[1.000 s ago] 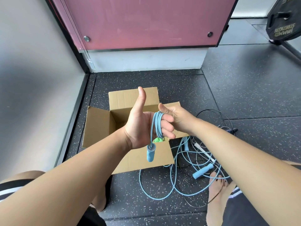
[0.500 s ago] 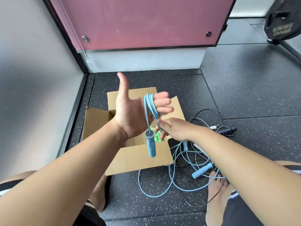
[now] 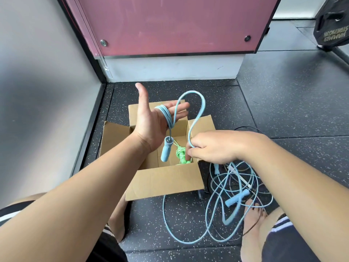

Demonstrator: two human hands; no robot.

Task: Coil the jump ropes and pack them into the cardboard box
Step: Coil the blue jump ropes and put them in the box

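My left hand (image 3: pixel 151 121) is held up above the open cardboard box (image 3: pixel 166 182), palm up and fingers straight, with several turns of the light blue jump rope (image 3: pixel 166 114) wound round the fingers. One blue handle (image 3: pixel 166 150) hangs below the palm. My right hand (image 3: pixel 213 148) pinches the same rope over the box's right side; a tall loop arcs from it up past my left fingertips. The rest of the blue rope and its second handle (image 3: pixel 237 198) lie tangled on the floor at right. A coiled green jump rope (image 3: pixel 182 156) lies inside the box.
Thin black and brown ropes (image 3: pixel 251 129) lie mixed in the pile right of the box. A pink panel (image 3: pixel 170 25) and white base stand behind, a grey wall on the left. A black weight plate (image 3: pixel 332 29) leans at far right. My bare feet flank the box.
My left hand has risen and its fingers have straightened. My right hand has dropped lower and drawn a tall new loop of blue rope up past the left fingertips.
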